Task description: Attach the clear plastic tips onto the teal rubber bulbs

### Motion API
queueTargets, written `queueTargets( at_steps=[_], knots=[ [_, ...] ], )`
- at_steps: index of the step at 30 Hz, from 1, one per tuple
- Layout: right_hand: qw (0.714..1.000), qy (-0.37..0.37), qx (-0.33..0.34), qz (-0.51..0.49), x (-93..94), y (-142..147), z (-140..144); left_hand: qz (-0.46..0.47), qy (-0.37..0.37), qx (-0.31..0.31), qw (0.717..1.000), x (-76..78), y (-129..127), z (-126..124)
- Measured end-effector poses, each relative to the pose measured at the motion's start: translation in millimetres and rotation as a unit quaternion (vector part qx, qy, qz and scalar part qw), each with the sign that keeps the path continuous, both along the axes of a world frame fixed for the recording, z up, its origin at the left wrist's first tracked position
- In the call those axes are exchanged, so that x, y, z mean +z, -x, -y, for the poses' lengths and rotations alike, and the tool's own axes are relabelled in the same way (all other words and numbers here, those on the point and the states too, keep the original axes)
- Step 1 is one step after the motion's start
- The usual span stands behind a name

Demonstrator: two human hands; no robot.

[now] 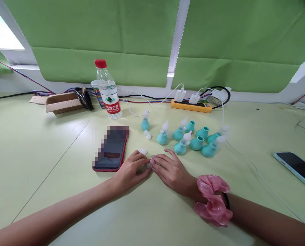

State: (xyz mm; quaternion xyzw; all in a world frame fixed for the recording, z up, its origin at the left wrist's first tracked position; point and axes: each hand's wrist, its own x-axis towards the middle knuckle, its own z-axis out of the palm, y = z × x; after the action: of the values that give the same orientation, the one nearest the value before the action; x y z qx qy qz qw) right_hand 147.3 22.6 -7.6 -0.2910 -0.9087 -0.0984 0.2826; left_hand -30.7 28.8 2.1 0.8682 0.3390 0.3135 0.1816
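Note:
My left hand (133, 168) and my right hand (173, 171) meet fingertip to fingertip just above the table. Between them is a small translucent plastic piece (149, 164), mostly hidden by the fingers of both closed hands. A white nozzle tip (143, 151) lies just beyond my left fingers, and two more small white tips (147, 134) are farther back. Past my right hand are several teal squeeze bulbs, some fitted with clear nozzles, like the nasal aspirator (180, 147). Others, such as the teal bulb (196, 143), have bare open necks.
A red-cased phone (110, 150) lies left of my hands, a light-blue-cased phone (299, 169) far right. Toward the window stand a water bottle (108, 92), a cup (98, 94), a cardboard box (65, 102) and a yellow power strip (190, 106). A white cable (257, 171) crosses the right side.

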Motion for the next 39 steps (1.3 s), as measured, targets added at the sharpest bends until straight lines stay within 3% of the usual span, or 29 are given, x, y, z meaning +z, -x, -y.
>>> queueTargets(
  at_steps=[8, 11, 14, 25, 34, 36, 39],
  knots=[
    [0.994, 0.078, 0.026, -0.078, -0.3, 0.9, -1.4, -0.001, 0.006, -0.001, 1.0, -0.3, 0.0, -0.3],
    [0.973, 0.156, 0.044, -0.166, -1.5, -0.2, -3.7, -0.006, 0.016, 0.011, 1.0, 1.5, -0.3, 0.9],
    [0.942, 0.23, 0.018, -0.244, -0.5, -1.1, -5.3, 0.003, 0.04, 0.051, 0.998, 2.5, 0.4, 2.8],
    [0.936, 0.272, -0.02, -0.222, 1.2, -1.0, -6.0, -0.003, 0.021, 0.003, 1.0, 1.9, 1.5, 1.0],
    [0.961, 0.217, 0.027, -0.172, 4.0, -1.1, -1.2, 0.006, -0.008, -0.03, 0.999, -1.6, -0.4, 3.0],
    [0.982, 0.145, 0.038, -0.11, 15.0, -5.3, 5.0, 0.007, -0.015, -0.028, 0.999, -2.4, -1.4, 4.1],
    [1.0, -0.003, 0.019, -0.01, 49.1, -26.0, 14.4, 0.007, -0.013, -0.013, 1.0, -1.9, -1.9, 5.3]
  ],
)
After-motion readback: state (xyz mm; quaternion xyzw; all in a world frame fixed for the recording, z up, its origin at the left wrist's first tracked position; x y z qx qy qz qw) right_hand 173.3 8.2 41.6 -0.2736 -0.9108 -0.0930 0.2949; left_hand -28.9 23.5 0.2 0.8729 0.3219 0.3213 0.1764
